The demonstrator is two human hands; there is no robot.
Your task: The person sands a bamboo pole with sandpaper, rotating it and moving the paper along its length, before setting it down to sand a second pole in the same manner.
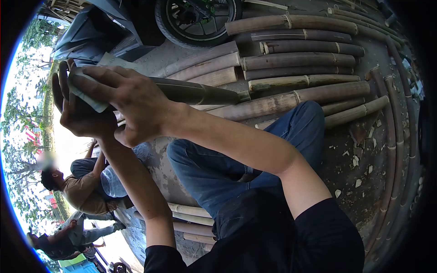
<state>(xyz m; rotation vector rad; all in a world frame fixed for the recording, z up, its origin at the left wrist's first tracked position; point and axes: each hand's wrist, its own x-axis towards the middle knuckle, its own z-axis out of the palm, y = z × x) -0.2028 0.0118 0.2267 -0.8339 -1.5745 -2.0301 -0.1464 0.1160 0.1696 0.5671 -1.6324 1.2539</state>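
A dark bamboo pole (191, 91) extends rightward from behind my right hand, over the other bamboo on the ground. My right hand (132, 98) presses a pale, thin sheet (88, 93), perhaps sandpaper, around the near end of this pole. Part of the sheet sticks out above my knuckles. My left hand (84, 116) cups the same end from below, its fingers curled up on the far side. The two hands overlap, so the pole's end and most of the left palm are hidden.
Several cut bamboo poles (300, 60) lie in rows on the ground. A motorcycle wheel (198, 22) stands behind them. Bamboo chips (355, 160) litter the right side. Long poles (392, 150) run along the right edge. A seated person (84, 193) and others are at left.
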